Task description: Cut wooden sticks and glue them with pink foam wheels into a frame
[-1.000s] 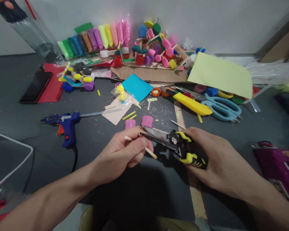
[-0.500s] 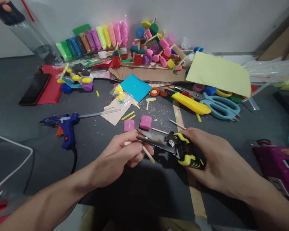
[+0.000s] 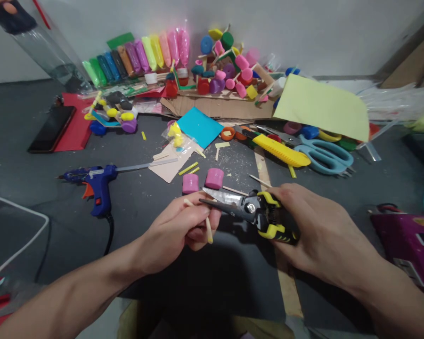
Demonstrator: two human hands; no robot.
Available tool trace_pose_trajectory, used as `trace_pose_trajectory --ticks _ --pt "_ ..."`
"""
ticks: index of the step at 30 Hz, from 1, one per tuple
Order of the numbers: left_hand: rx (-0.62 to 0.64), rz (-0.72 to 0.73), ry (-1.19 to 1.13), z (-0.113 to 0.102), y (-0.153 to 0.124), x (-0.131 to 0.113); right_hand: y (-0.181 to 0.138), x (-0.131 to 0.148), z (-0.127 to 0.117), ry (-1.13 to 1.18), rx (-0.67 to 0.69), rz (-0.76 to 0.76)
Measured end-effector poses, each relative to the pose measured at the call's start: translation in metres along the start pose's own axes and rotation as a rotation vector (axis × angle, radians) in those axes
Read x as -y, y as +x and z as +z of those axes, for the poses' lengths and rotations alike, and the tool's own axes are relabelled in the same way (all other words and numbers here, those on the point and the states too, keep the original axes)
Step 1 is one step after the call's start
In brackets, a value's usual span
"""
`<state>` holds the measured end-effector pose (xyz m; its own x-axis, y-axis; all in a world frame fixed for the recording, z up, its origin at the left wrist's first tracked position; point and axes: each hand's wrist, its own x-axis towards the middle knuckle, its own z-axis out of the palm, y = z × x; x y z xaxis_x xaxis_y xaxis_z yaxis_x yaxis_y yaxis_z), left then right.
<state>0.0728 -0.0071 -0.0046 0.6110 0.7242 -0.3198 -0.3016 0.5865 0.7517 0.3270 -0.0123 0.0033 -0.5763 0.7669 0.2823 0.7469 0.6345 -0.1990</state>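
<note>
My left hand (image 3: 183,219) is closed, pinching thin wooden sticks (image 3: 209,230) between thumb and fingers; one end points down toward me. My right hand (image 3: 314,230) wraps round the black and yellow handles of a pair of shears (image 3: 250,207). The shears' blades are parted, their tips at my left thumb and fingers, beside the sticks. Whether a blade touches a stick I cannot tell. Just beyond the blades, two pink bottle caps (image 3: 214,178) stand on the dark table, with loose thin sticks (image 3: 235,190) to their right.
A blue glue gun (image 3: 101,188) lies at left, its cord trailing toward me. Beyond my hands are a yellow utility knife (image 3: 281,149), blue-handled scissors (image 3: 325,157) and a blue paper square (image 3: 199,126). Colourful small models (image 3: 229,70) crowd the back. A purple device (image 3: 406,249) sits at right.
The stick in my left hand has swung to a steeper angle, its lower end moving left. The shears have shifted slightly left and stay parted.
</note>
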Motion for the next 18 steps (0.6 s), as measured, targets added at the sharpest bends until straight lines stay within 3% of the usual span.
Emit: trace_pose_trajectory --ticks 6,14,18 --pt "0.008 0.042 -0.012 0.0018 0.0015 -0.0014 -0.0013 0.0026 0.0017 -0.023 -0.007 0.034" --pt "0.081 0.051 -0.052 -0.0016 0.0052 -0.0032 0.0011 0.0027 0.0010 0.256 0.071 0.223" --pt "0.092 0.023 -0.133 0.0025 0.0057 -0.0060 0.0034 0.0020 -0.0012 0.319 0.136 0.229"
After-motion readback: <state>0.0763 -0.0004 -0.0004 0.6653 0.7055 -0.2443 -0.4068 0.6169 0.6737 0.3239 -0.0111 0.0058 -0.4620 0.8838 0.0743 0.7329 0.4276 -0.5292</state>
